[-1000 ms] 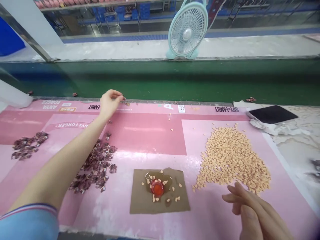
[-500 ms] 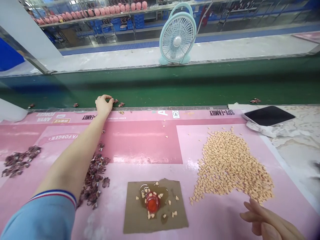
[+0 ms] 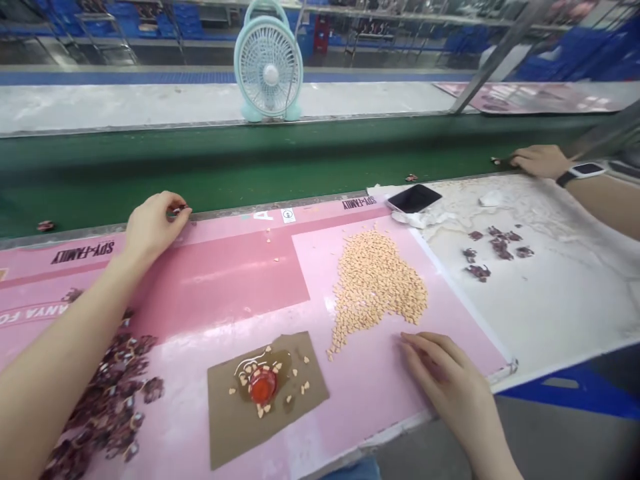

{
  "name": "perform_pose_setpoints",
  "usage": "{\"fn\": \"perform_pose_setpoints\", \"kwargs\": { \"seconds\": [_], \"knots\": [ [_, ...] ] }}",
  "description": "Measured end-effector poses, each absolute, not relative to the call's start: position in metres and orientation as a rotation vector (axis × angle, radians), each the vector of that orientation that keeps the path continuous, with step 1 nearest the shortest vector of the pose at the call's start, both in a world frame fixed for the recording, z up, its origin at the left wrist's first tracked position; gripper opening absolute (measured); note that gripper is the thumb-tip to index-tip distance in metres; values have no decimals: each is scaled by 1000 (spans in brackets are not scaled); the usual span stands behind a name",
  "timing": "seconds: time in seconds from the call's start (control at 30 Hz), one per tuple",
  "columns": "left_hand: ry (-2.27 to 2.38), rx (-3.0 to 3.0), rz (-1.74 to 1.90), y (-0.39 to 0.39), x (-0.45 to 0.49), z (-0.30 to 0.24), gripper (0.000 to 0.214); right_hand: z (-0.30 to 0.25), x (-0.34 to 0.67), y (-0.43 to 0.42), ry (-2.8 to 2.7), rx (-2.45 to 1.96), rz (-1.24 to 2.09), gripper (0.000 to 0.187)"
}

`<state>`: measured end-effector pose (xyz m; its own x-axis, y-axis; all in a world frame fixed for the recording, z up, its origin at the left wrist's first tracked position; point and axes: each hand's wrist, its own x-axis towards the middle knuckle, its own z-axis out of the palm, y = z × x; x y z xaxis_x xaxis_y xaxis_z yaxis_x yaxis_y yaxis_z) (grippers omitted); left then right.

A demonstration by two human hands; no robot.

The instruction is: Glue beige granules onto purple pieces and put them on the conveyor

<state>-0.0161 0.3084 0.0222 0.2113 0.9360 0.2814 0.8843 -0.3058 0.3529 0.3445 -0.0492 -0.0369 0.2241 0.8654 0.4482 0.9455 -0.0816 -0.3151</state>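
Pink printed mat (image 3: 215, 287): left hand (image 3: 153, 223) pinching dark piece (image 3: 176, 211); right hand (image 3: 443, 377) open, beside tan pile (image 3: 375, 287).

- green conveyor belt (image 3: 210, 163) just beyond the left hand (image 3: 150, 223), running across the view
- pale concrete walkway (image 3: 125, 100) past the belt
- teal fan (image 3: 269, 70) standing on the belt's far edge, ahead of the left hand
- blue strip (image 3: 150, 78) along the walkway's far side
- metal racks (image 3: 80, 13) with blue crates (image 3: 185, 17) further back
- metal post (image 3: 500, 57) slanting at upper right
- grey floor (image 3: 430, 453) below the bench edge (image 3: 400, 427), just beside the right hand (image 3: 447, 380)
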Motion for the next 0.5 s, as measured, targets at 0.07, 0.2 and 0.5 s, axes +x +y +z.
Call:
{"fn": "perform_pose_setpoints", "kwargs": {
  "seconds": [0.07,0.2,0.5],
  "knots": [
    [1692,2430,658,284,-13,33,43,-43,346,-45,-1694,-1987,-241,40],
    [1617,2519,671,233,-18,49,41,-44,343,-29,-1755,-1955,-270,38],
    [1432,2599,1038,132,-85,34,11,-33,336,-2,-1904,-1889,-275,39]
  ]
}}
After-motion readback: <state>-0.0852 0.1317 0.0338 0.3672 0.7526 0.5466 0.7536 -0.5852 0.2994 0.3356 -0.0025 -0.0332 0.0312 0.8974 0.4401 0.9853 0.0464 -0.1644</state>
